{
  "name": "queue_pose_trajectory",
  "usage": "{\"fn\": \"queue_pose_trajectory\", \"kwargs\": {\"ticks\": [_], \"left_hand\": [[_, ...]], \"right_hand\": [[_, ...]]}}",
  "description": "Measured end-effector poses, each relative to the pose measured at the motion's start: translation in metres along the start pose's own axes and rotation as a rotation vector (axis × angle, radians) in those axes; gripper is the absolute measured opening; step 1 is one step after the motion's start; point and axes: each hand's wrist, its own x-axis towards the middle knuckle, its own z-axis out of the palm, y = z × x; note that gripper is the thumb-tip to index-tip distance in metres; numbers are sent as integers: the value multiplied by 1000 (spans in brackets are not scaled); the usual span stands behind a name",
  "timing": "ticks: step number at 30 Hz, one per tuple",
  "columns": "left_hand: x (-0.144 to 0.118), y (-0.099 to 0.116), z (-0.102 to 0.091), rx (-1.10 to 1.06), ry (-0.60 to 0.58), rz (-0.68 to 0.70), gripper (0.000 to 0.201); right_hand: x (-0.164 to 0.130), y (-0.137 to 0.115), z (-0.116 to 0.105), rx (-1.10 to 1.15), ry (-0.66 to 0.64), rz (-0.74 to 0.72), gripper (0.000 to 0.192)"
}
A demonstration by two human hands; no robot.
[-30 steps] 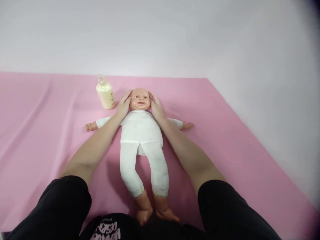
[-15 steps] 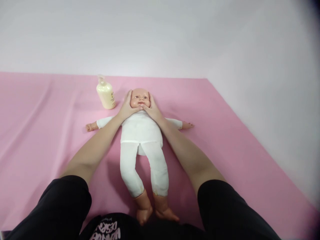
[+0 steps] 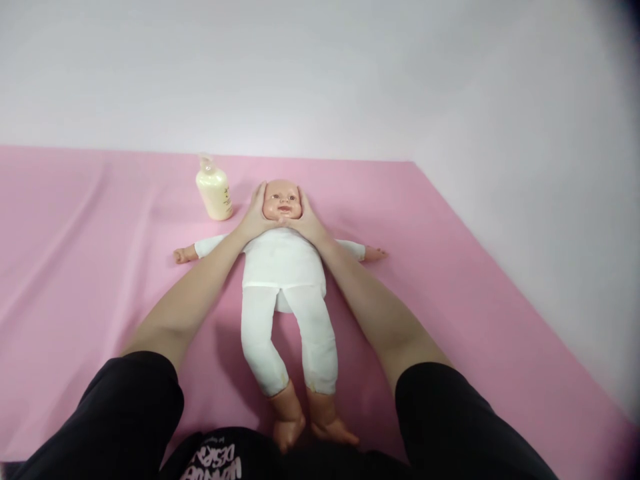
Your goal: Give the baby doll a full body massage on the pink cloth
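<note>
A baby doll (image 3: 284, 263) in a white cloth body lies on its back, feet towards me and arms spread out to both sides. My left hand (image 3: 255, 215) cups one side of its head, fingers along the cheek and thumb under the chin. On the other side, my right hand (image 3: 309, 219) mirrors this grip. Both thumbs come close together at the doll's neck. Behind the head, the fingertips are partly hidden.
A pale yellow pump bottle (image 3: 215, 195) stands to the left of the doll's head. Under everything is a pink sheet (image 3: 450, 300) with soft creases on the left. A white wall or surface (image 3: 320, 73) lies beyond its far and right edges.
Both thumbs have slid down from just below the doll's mouth to beneath its chin. The hands still cup the head, and the view has shifted slightly.
</note>
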Motion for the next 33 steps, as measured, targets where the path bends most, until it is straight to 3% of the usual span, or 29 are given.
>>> {"fn": "queue_pose_trajectory", "kwargs": {"ticks": [9,14,25,33], "left_hand": [[0,2,0,-66,-6,-44,131],[0,-2,-2,-109,-23,-67,123],[8,-29,-1,-191,-50,-64,107],[14,-35,4,-218,70,-35,78]], "right_hand": [[5,6,-9,74,-72,15,149],[7,10,-10,114,-82,49,137],[18,24,-9,335,37,14,96],[23,28,-10,313,91,-30,90]]}}
